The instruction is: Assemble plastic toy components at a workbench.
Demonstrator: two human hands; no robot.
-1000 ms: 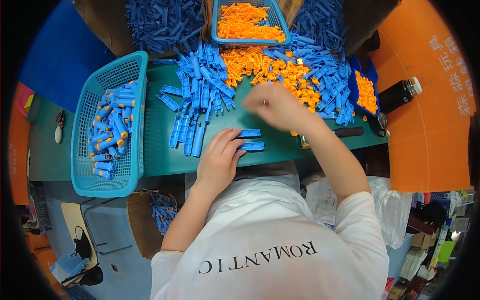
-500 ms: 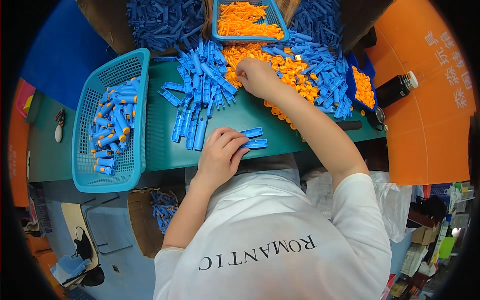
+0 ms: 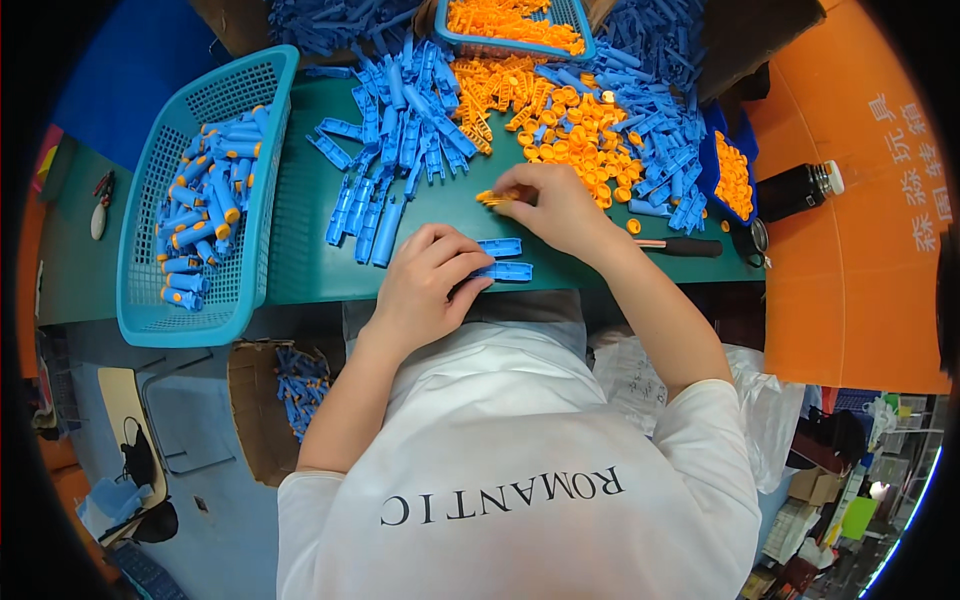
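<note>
My left hand (image 3: 428,287) is closed over the left ends of two blue plastic half-shells (image 3: 508,271), which lie side by side near the table's front edge, their hollow sides up. Above them, my right hand (image 3: 562,208) pinches a small orange plastic piece (image 3: 490,198) between thumb and fingers. Its exact shape is partly hidden by the fingertips. A heap of orange toothed strips (image 3: 490,95) lies beyond that hand. Blue half-shells (image 3: 400,125) are piled ahead of my left hand, and round orange caps (image 3: 580,135) are spread ahead of my right hand.
A turquoise basket (image 3: 268,190) on the left holds blue tubes with orange ends. Another basket (image 3: 480,42) of orange strips stands at the back. To the right are a blue bin (image 3: 712,180) of orange parts, a black bottle (image 3: 795,192) and a dark-handled tool (image 3: 690,246).
My right hand has come back from the orange strip heap toward the half-shells, with an orange piece in its fingers. My left hand stays on the shells. The whole view has shifted slightly.
</note>
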